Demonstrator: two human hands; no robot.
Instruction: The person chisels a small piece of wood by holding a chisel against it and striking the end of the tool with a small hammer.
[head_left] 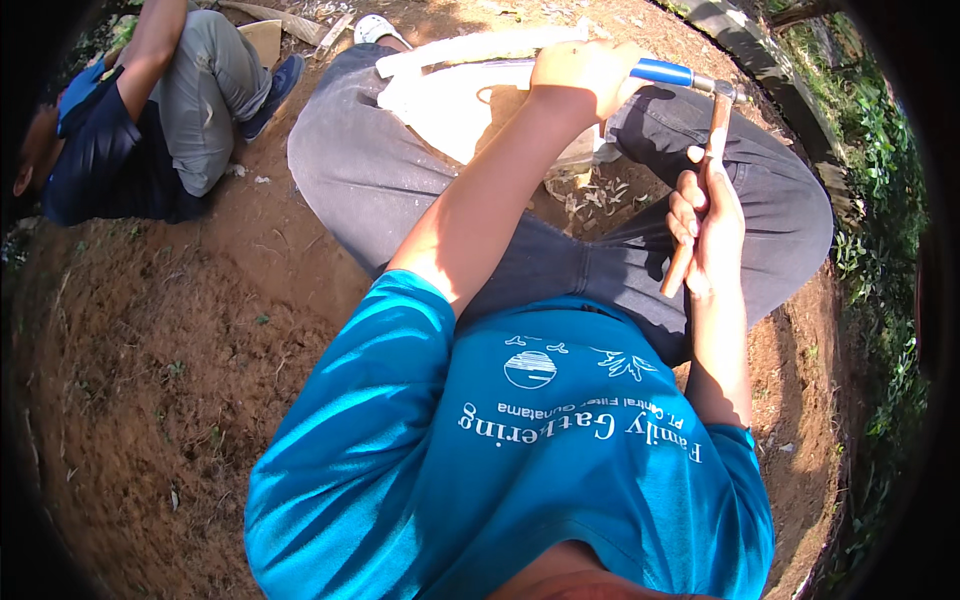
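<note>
Above dark trousers (580,262) | left fingers (612,66) wrapping blue-handled tool (662,71), its middle hidden | right fingers (683,212) gripping hammer (718,130)

The person in front of me wears a bright teal-blue cloth T-shirt (540,490) with short sleeves (340,410) and a round neckline (572,533), printed in white with lettering (580,430), a striped disc (530,370) and a leafy sprig (625,363). Below are dark-grey trousers (350,170), pale-specked on the left leg.
</note>
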